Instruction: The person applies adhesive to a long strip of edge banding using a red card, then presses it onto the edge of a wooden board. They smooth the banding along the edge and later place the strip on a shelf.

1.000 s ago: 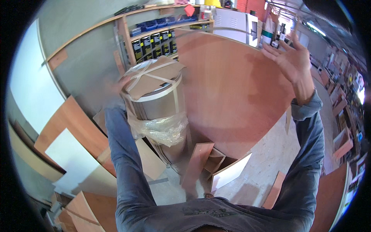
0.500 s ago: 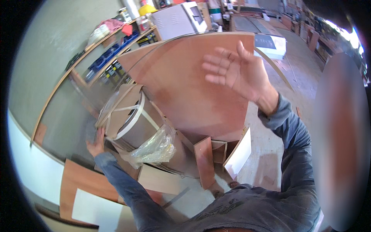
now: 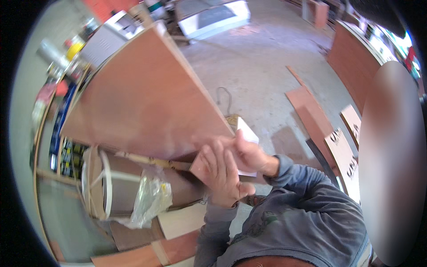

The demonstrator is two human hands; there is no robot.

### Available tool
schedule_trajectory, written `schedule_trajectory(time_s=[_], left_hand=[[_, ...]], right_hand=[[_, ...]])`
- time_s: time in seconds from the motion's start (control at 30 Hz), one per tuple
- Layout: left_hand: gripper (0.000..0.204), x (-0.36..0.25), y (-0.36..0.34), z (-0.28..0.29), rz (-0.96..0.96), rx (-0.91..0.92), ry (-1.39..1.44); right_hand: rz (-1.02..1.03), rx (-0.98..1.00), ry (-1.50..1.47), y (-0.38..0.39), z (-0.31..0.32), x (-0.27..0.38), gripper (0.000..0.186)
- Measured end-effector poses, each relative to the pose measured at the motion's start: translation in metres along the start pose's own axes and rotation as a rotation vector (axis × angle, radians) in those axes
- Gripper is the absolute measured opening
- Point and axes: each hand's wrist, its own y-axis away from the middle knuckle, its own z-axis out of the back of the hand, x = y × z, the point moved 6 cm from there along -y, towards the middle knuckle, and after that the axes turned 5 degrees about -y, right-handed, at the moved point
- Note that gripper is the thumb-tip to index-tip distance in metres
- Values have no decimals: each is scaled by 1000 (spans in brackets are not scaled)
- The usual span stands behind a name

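My left hand is raised in front of my body with its fingers stretched out and nothing in it. Close against it is my right hand, thumb up, its extended fingers partly behind the left and blurred. I cannot tell whether the palms touch. Beyond both hands leans a large reddish-brown plywood sheet. To the left lies a big brown roll bound with white strapping, and a crumpled clear plastic wrap clings to it. Directly behind the hands stand small boards, one of them white.
Shelves with blue bins line the left wall. Flat boards lie low at the front left. On the right, more boards lie on the concrete floor, near a tall brown panel. A cord trails behind the plywood.
My left hand has left the roll and come up to the middle. My right hand has dropped to meet it. The view has swung right, showing more floor.
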Motion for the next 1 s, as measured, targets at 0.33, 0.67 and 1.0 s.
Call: schedule_trajectory(time_s=[0.33,0.67,1.0], left_hand=[[98,-18,-8,-260,170,328,300],[91,-112,-61,-452,624,966,1074],[44,-283,-123,-501,370,1040,1376]], right_hand=[[-106,-528,220,193,145,68,89],[559,-680,25,310,207,201,72],[1038,-841,49,409,213,304,77]])
